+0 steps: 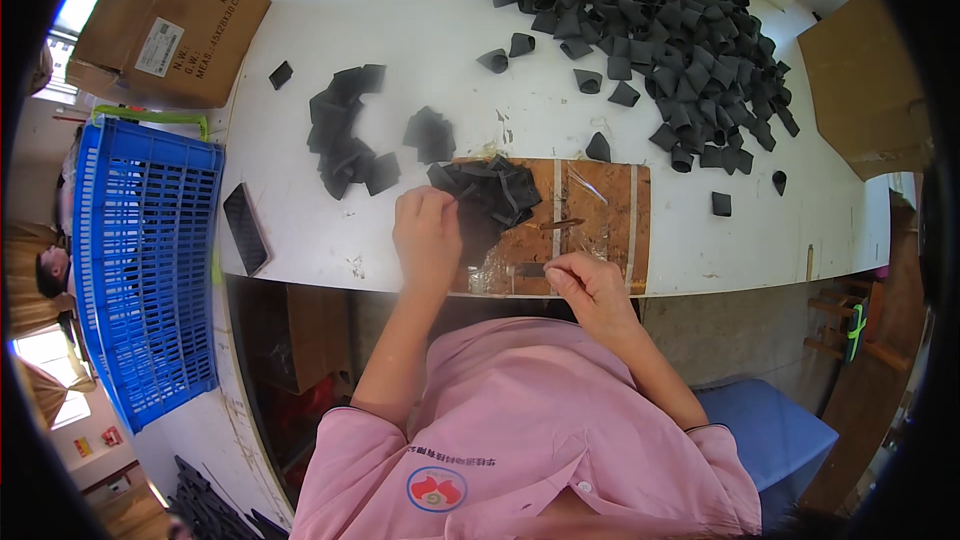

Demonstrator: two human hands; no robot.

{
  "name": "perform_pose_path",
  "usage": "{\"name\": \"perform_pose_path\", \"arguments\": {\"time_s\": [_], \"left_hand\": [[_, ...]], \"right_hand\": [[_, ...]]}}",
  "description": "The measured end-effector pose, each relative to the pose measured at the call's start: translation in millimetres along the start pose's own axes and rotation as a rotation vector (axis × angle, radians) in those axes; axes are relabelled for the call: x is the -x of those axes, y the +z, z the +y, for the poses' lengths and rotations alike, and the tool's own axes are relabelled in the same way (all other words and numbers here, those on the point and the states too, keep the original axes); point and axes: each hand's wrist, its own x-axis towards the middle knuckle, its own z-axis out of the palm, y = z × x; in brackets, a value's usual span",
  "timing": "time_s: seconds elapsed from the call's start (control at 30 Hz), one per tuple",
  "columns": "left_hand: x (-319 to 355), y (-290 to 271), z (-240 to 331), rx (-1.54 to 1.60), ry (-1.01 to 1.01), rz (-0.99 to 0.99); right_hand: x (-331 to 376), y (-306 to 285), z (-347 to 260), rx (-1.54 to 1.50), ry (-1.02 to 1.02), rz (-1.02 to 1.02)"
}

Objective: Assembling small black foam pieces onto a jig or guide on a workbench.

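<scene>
My left hand [427,232] is closed, fingertips pressed together at the left edge of a heap of flat black fabric pieces [492,190]. Whatever it pinches is hidden. The heap lies on a brown, tape-striped board [612,210] at the table's near edge. Over the lower part of that board, my right hand [595,290] is curled with thumb and finger together; I cannot make out anything between them. Just left of its fingertips is a small dark patch [530,268]. A thin reddish-brown strip [562,224] lies on the board between the hands.
A large mound of black folded loops [690,50] covers the far right of the white table [420,20]. Flat black pieces [340,130] form a curved row at left, beside a smaller stack [430,134]. A phone [246,228], blue crate [150,260] and cardboard boxes [215,20] flank it.
</scene>
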Motion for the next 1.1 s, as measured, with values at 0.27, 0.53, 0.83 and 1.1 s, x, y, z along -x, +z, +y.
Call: {"name": "perform_pose_path", "arguments": {"time_s": [0.27, 0.53, 0.83, 1.1], "left_hand": [[-0.5, -12.9, 3.1, 0.015, 0.206, -0.088], [4.2, -21.7, 1.6, 0.110, 0.245, -0.029], [25.5, -43.9, 56.3, 0.525, 0.207, -0.093], [26.4, -45.1, 78.5, 1.464, -0.901, -0.417]], "right_hand": [[-16.3, 22.2, -8.5, -0.346, 0.246, -0.165], [-18.6, 30.2, -5.4, -0.425, 0.326, -0.226], [-16.7, 14.4, -22.4, -1.241, 0.572, -0.141], [-7.9, -0.4, -34.4, -1.169, 0.494, -0.089]]}}
